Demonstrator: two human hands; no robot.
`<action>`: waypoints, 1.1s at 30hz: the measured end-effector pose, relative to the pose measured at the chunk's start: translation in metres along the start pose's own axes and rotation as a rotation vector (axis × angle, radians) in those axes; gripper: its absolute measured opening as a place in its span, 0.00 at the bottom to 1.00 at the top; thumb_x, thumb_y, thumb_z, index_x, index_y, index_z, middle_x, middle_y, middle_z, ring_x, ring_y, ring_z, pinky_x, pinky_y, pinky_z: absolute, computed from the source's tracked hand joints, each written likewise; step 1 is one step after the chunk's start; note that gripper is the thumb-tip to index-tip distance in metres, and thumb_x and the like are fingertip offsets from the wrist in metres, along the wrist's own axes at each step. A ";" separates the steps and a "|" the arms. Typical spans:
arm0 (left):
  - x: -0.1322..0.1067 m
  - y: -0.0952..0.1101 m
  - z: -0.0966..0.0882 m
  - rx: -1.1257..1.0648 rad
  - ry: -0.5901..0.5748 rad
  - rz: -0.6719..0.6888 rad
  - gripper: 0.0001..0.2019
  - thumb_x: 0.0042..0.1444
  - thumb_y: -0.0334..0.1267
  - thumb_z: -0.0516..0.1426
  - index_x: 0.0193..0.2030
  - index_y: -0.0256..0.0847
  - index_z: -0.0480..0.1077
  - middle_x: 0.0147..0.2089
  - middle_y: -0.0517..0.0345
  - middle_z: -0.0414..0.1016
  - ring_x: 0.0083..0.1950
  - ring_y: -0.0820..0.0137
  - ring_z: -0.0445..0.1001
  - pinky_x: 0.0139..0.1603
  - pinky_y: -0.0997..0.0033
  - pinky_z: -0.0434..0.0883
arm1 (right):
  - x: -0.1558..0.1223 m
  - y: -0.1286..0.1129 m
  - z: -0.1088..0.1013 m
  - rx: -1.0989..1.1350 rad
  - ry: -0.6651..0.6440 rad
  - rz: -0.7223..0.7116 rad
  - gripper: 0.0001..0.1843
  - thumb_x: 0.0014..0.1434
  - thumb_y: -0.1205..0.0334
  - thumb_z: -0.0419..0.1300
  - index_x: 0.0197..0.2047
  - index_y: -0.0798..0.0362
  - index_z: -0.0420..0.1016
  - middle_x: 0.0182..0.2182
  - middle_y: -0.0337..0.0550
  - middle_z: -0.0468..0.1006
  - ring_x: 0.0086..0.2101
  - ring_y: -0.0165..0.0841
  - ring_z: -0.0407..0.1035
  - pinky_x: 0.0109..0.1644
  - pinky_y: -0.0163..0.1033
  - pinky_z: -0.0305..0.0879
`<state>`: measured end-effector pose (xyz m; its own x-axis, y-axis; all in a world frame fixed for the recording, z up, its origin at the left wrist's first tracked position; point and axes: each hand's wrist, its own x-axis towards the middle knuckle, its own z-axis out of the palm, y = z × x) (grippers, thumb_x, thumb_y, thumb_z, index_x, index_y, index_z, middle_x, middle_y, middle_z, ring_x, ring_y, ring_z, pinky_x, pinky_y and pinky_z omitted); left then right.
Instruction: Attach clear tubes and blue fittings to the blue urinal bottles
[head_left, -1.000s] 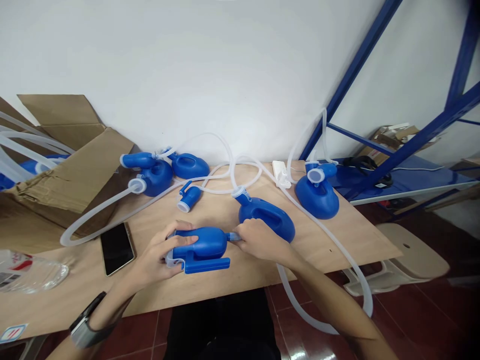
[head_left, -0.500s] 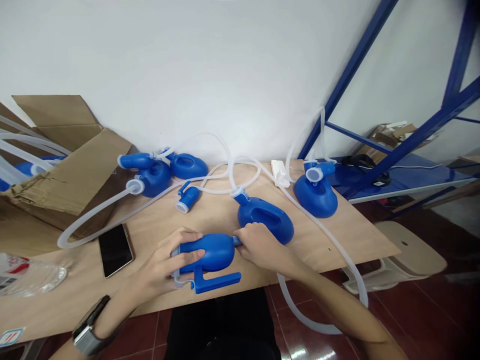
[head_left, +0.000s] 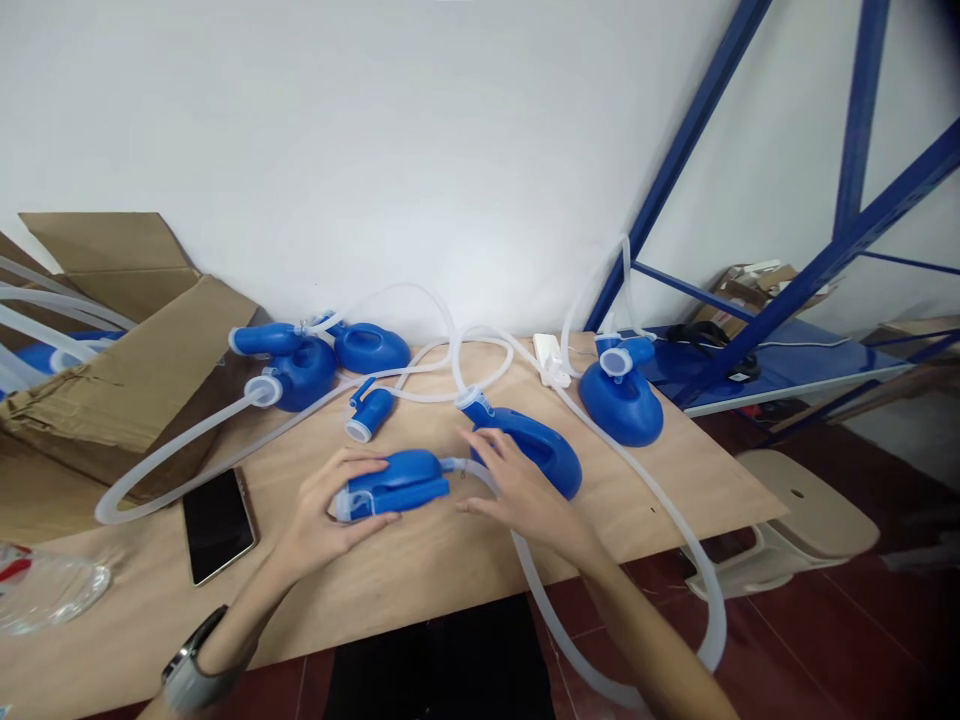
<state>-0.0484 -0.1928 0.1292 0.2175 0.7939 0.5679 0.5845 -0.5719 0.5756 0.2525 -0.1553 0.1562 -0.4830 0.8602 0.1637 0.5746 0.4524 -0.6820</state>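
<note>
A blue plastic bottle (head_left: 394,482) lies flat on the wooden table (head_left: 420,560), a clear hose (head_left: 525,570) joined to its right end. My left hand (head_left: 326,515) wraps round the bottle's left end, thumb on top. Just right of the hose joint my right hand (head_left: 517,485) hovers with fingers spread, holding nothing. A second blue bottle (head_left: 529,445) lies right behind that hand.
More blue bottles (head_left: 300,360) (head_left: 619,395) and a small blue connector (head_left: 367,410) with looping clear hoses sit toward the wall. A black phone (head_left: 216,523) lies left of my left hand. An open cardboard box (head_left: 127,370) stands at far left, blue shelving (head_left: 787,290) and a beige stool (head_left: 802,510) at right.
The bottle has been turned and laid flat, its handle no longer sticking out toward me. My right hand has let go of the hose joint and opened.
</note>
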 end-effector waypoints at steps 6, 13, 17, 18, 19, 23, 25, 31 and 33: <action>-0.019 -0.003 0.013 -0.160 0.270 -0.689 0.27 0.47 0.54 0.71 0.49 0.40 0.74 0.42 0.54 0.81 0.41 0.61 0.80 0.43 0.62 0.79 | -0.065 -0.004 0.070 0.738 0.214 0.307 0.24 0.70 0.39 0.54 0.52 0.46 0.81 0.47 0.51 0.82 0.49 0.47 0.77 0.54 0.52 0.74; -0.025 0.009 0.029 -0.312 0.170 -0.702 0.26 0.44 0.51 0.72 0.46 0.40 0.75 0.41 0.56 0.81 0.41 0.61 0.80 0.44 0.64 0.78 | -0.027 0.021 0.109 0.869 0.256 0.388 0.38 0.66 0.29 0.53 0.70 0.40 0.65 0.67 0.48 0.70 0.64 0.47 0.67 0.68 0.58 0.64; -0.028 0.006 0.032 -0.334 0.216 -0.697 0.24 0.45 0.52 0.71 0.44 0.40 0.75 0.39 0.57 0.80 0.39 0.62 0.79 0.42 0.66 0.77 | -0.007 0.027 0.100 0.824 0.248 0.255 0.33 0.68 0.30 0.50 0.59 0.46 0.75 0.54 0.51 0.80 0.55 0.46 0.74 0.61 0.54 0.68; -0.029 0.005 0.031 -0.330 0.217 -0.697 0.24 0.46 0.52 0.71 0.44 0.40 0.75 0.38 0.57 0.80 0.39 0.62 0.79 0.42 0.66 0.77 | -0.005 0.028 0.100 0.808 0.250 0.254 0.32 0.67 0.30 0.51 0.54 0.47 0.77 0.50 0.51 0.82 0.52 0.46 0.75 0.59 0.53 0.69; -0.030 0.004 0.030 -0.323 0.214 -0.697 0.24 0.46 0.52 0.71 0.45 0.40 0.75 0.39 0.57 0.80 0.39 0.62 0.79 0.42 0.66 0.77 | -0.004 0.029 0.101 0.801 0.248 0.261 0.32 0.66 0.30 0.52 0.51 0.49 0.78 0.48 0.51 0.82 0.51 0.46 0.76 0.58 0.52 0.70; -0.034 0.003 0.026 -0.283 0.178 -0.709 0.26 0.47 0.51 0.71 0.49 0.40 0.75 0.41 0.56 0.81 0.42 0.61 0.80 0.44 0.65 0.77 | -0.005 0.034 0.112 0.859 0.223 0.285 0.31 0.65 0.31 0.54 0.49 0.50 0.78 0.48 0.52 0.82 0.46 0.45 0.77 0.50 0.49 0.73; -0.034 0.004 0.026 -0.268 0.152 -0.706 0.26 0.47 0.51 0.71 0.49 0.41 0.75 0.43 0.55 0.81 0.43 0.60 0.80 0.45 0.63 0.78 | -0.005 0.035 0.117 0.905 0.219 0.286 0.30 0.64 0.31 0.56 0.48 0.50 0.78 0.47 0.51 0.81 0.44 0.44 0.77 0.47 0.47 0.73; -0.033 0.003 0.032 -0.236 0.129 -0.649 0.26 0.46 0.51 0.72 0.49 0.42 0.75 0.49 0.52 0.82 0.47 0.58 0.81 0.50 0.60 0.79 | -0.005 0.037 0.120 0.920 0.248 0.305 0.24 0.63 0.36 0.58 0.41 0.50 0.77 0.38 0.46 0.80 0.39 0.40 0.75 0.43 0.44 0.71; -0.033 0.003 0.034 -0.234 0.126 -0.638 0.26 0.46 0.52 0.71 0.48 0.42 0.75 0.48 0.52 0.82 0.46 0.58 0.81 0.48 0.61 0.79 | -0.005 0.038 0.120 0.909 0.255 0.314 0.23 0.63 0.37 0.58 0.38 0.50 0.77 0.36 0.46 0.80 0.39 0.40 0.75 0.42 0.44 0.71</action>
<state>-0.0269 -0.2134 0.0922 -0.2140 0.9679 0.1316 0.3812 -0.0412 0.9236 0.1978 -0.1711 0.0441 -0.1778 0.9832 -0.0422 -0.1245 -0.0650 -0.9901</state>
